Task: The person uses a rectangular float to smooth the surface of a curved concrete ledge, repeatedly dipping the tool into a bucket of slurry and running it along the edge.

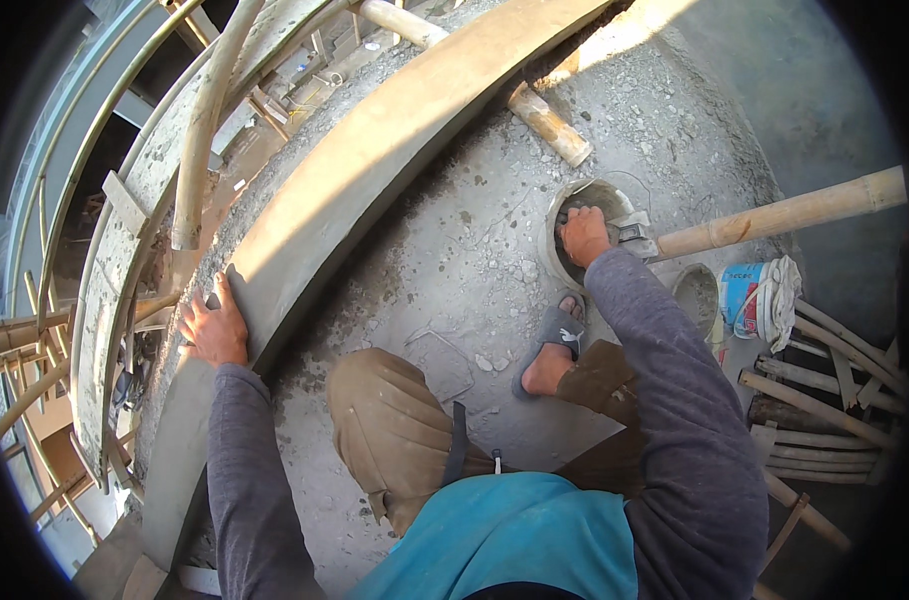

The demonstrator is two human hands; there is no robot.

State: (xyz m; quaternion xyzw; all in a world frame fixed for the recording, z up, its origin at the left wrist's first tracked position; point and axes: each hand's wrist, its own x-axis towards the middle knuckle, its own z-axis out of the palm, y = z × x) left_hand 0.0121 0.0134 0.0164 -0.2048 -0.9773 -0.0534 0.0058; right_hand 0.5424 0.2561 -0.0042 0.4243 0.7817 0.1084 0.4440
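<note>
A curved low wall (394,130) of grey cement, partly sunlit, sweeps past my left side. My left hand (214,325) rests on it, bare, fingers spread wide, gripping nothing that shows. Well to the right of the wall, a round bucket (606,198) is on the rubble-strewn floor (454,250); my right hand (584,238) reaches into it, fingers bent and partly hidden, so I cannot tell whether they hold anything. A thick bamboo pole (784,212) meets the bucket on the side away from the wall. A short bamboo piece (551,125) lies nearer the wall, and a blue pail (742,300) stands farther from it than the bucket. I judge the step in hand to be reaching into the bucket while bracing on the wall. The next move seems to call for a steady left palm there and a right hand that clears the bucket's rim.
</note>
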